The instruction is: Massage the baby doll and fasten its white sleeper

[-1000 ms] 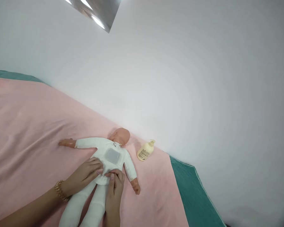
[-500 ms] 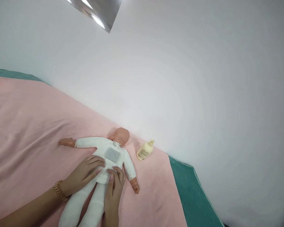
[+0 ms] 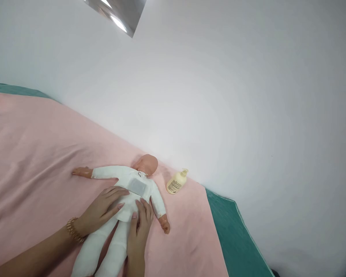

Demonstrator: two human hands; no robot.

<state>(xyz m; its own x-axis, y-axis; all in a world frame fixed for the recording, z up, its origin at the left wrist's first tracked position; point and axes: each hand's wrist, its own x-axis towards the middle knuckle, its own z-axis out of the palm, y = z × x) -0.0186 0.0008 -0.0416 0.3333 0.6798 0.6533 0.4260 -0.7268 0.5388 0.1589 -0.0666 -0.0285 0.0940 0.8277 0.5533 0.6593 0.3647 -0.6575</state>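
Our left hand (image 3: 100, 209) and right hand (image 3: 141, 225), each grip loosely open, resting on the lower torso of the doll (image 3: 128, 202) (lying on pink cloth (image 3: 46, 138)), both nearer its grey panel (image 3: 137, 187) than a second ago.

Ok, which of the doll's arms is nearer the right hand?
The doll arm on the picture's right, angled down beside the right hand, below the pump bottle; the other arm stretches toward the picture's left.

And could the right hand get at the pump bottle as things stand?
Probably yes: the right hand rests on the doll, and only the doll's sleeved arm and pink cloth lie between it and the pump bottle.
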